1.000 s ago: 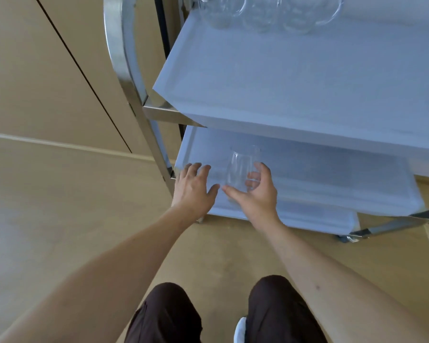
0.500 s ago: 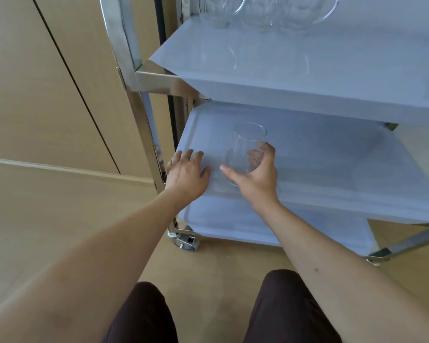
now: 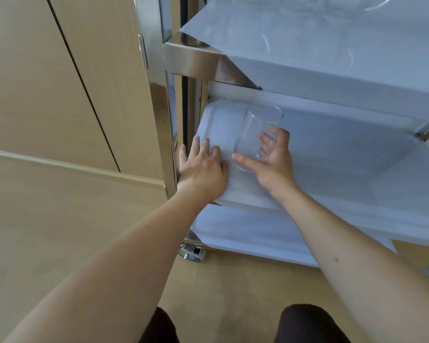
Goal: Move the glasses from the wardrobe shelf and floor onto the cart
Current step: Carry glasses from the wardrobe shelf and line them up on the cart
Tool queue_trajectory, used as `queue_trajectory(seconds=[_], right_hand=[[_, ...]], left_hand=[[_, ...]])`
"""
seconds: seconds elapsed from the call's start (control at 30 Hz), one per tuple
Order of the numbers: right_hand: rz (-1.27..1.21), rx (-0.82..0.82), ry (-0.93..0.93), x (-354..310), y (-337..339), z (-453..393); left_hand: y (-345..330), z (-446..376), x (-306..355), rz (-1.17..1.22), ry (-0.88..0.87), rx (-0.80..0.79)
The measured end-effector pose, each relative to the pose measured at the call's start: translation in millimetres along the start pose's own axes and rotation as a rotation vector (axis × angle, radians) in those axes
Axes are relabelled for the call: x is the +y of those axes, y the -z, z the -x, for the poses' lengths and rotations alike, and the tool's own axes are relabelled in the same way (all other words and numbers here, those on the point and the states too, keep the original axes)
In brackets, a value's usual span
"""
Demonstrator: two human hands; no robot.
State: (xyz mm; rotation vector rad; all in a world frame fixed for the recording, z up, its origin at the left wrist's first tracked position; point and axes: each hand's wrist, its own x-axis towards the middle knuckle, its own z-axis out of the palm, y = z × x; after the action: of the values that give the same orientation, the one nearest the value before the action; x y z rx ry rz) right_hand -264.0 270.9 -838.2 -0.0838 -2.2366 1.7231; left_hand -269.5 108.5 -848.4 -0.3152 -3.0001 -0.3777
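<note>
Glass (image 3: 256,137): clear, upright, on the cart's (image 3: 159,100) middle shelf (image 3: 344,154), near its left front corner. Right hand (image 3: 270,162): fingers and thumb loosely spread about the glass's base, grip uncertain. Left hand (image 3: 201,167): flat, fingers straight, pressing the shelf's white liner at the front left edge. Cart: steel frame, three white-lined shelves, caster (image 3: 192,252) below. Floor (image 3: 60,219): pale wood. Wardrobe (image 3: 60,78): beige panels, left.

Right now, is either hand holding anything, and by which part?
The right hand holds a clear glass by its lower body, near the base. The left hand only rests flat on the cart's middle shelf.
</note>
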Motion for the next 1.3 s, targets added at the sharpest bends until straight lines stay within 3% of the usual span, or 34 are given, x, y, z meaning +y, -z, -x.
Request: queue_trajectory(seconds=[0.13,0.33,0.57,1.3], right_hand=[[0.114,0.049,0.051,-2.7,-11.0,-23.1],[0.204,0.08,0.065,-0.9,-26.6,-62.8],[0.193,0.084,0.068,4.3,-40.6,-104.2],[0.197,0.144,0.079,13.6,-82.6,-189.5]], left_hand=[[-2.2,-3.3,-3.9,-0.028,-0.101,0.024],[5.2,-14.6,-3.4,-0.092,-0.121,0.064],[9.0,-23.8,-2.9,-0.11,-0.103,0.159],[2.8,-23.3,-4.2,0.026,-0.084,0.216]])
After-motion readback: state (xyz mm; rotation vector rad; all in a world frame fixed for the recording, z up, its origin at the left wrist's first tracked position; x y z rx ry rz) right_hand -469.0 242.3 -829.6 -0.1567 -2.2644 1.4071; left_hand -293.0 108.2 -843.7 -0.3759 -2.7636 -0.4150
